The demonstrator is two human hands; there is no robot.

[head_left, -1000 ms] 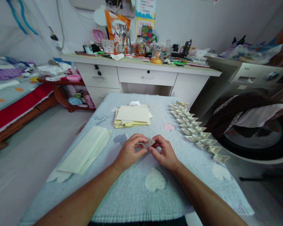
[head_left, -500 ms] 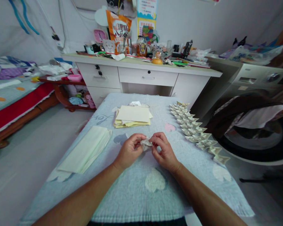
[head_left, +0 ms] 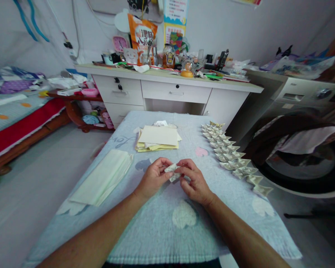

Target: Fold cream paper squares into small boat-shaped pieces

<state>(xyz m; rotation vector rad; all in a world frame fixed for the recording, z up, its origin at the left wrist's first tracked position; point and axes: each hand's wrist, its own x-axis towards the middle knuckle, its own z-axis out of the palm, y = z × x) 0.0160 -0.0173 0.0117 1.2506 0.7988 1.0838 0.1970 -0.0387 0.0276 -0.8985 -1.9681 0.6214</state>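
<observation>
Over the middle of the cloth-covered table, a small piece of folded paper is held between my two hands. My left hand pinches its left side between thumb and fingers. On its right side, my right hand grips it with fingertips curled in. The paper's far folds are partly covered by my fingers. Along the table's right side runs a row of folded paper boats, joined or set closely together. One boat at the far end has a yellowish, dark pattern.
A stack of cream and yellow paper sheets lies beyond my hands. Long pale green folded sheets rest at the left. Behind the table stands a cluttered white desk; a washing machine with clothes in its door is at right.
The folded paper has turned and shows flatter, wider faces between my fingers. My left thumb now lies across its front. Both hands stay in nearly the same place.
</observation>
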